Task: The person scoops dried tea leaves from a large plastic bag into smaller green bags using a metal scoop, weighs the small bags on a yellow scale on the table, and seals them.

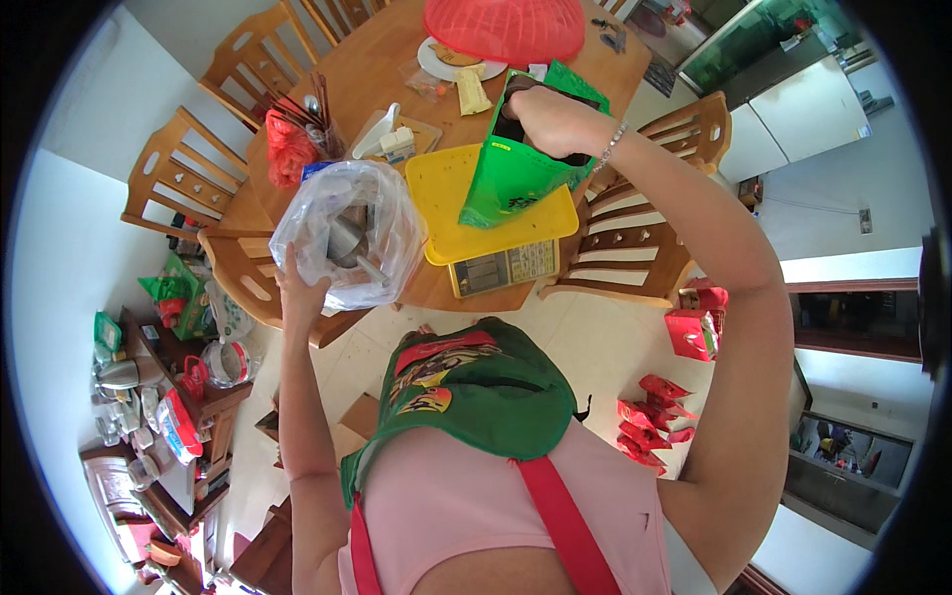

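My left hand [297, 288] holds the near left side of a clear plastic bag [401, 260], its thumb and index finger spread against the plastic. Inside the open bag lies a metal scoop [347, 236], with its handle towards me. My right hand [554, 119] reaches into the mouth of a green packaging bag [506, 175]. Its fingers are curled and partly hidden by the bag's dark interior, so any grip there is unclear. That bag leans over a yellow plastic tray [446, 223], which sits on a digital scale [506, 268].
On the wooden table [372, 59] are a red mesh food cover [506, 30], a white plate [439, 63], a yellow packet [472, 89], a red plastic bag [288, 149] and a small white box [398, 143]. Wooden chairs [632, 249] surround it. Red packets [651, 416] lie on the floor.
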### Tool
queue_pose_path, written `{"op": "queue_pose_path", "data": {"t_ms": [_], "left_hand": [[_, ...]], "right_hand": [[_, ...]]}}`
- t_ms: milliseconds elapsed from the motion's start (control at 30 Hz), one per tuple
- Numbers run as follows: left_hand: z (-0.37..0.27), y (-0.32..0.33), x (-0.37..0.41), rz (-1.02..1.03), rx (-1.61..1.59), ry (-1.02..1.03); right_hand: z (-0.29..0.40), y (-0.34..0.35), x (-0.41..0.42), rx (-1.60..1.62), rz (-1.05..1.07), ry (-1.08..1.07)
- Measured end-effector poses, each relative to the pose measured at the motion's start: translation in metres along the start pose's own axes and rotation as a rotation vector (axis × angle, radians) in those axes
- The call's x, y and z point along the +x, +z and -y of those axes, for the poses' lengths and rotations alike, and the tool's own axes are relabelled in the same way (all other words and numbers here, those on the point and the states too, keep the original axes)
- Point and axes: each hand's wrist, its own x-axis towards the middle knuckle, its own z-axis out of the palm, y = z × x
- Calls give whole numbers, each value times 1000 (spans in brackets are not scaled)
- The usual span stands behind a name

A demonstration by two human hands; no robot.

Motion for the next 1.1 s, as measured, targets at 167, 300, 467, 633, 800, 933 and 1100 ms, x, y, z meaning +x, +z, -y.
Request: {"op": "queue_pose_path", "data": {"t_ms": [167,300,467,633,800,933,1100], "left_hand": [[6,-10,-4,-30,10,-20],[6,-11,-7,-36,5,-16],[5,-3,-5,-39,-26,-7],[-4,0,-5,-51,30,4],[-13,1,-6,-24,43,-23],[-16,-1,-8,-23,41,-28],[-17,3,-4,-27,24,-21]], "right_hand": [[6,-19,-25,104,-138,-20],[-3,-31,-32,127,-191,-81],[2,-58,-41,232,-156,-8],[5,-64,-44,303,-114,34],[4,-67,-46,290,-80,54],[7,-77,-45,280,-48,72],[12,-94,-52,320,-88,120]]}}
